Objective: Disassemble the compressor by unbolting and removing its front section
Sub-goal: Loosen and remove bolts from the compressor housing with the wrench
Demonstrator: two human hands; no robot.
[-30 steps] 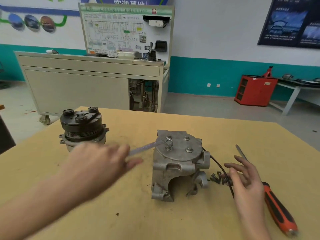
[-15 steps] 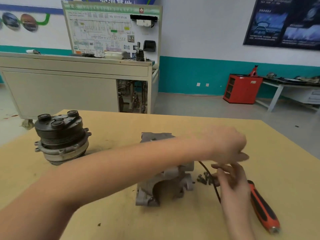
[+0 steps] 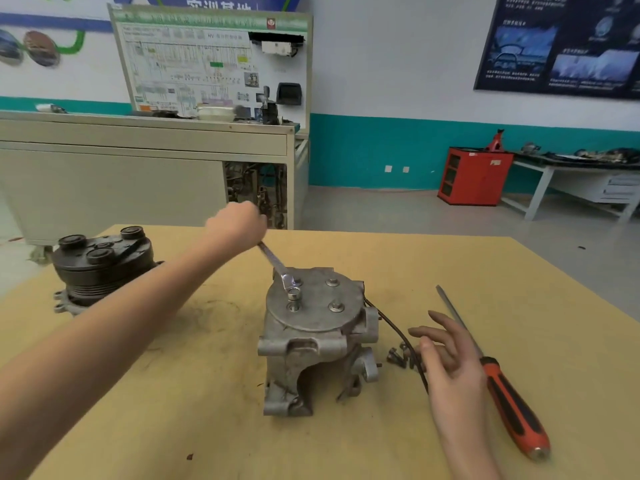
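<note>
A grey cast-metal compressor body [image 3: 313,341] stands upright in the middle of the table, its round bolted end plate [image 3: 311,303] facing up. A bolt [image 3: 293,296] on that plate stands raised out of its hole, and the ring end of a silver wrench [image 3: 277,268] sits on it. My left hand [image 3: 235,225] grips the wrench's far end, beyond the compressor. My right hand [image 3: 446,355] hovers with relaxed, spread fingers to the right of the body, over several loose bolts [image 3: 398,355] and a black wire [image 3: 398,327].
The black clutch and pulley section [image 3: 100,268] sits on the table at far left. A red-handled screwdriver [image 3: 498,379] lies at right, beside my right hand. The tan table top [image 3: 207,410] ends ahead, with a grey cabinet [image 3: 138,168] behind.
My left hand swung across to the right over the compressor and now is behind it, the wrench turned round on the bolt. My right hand stayed by the loose bolts.
</note>
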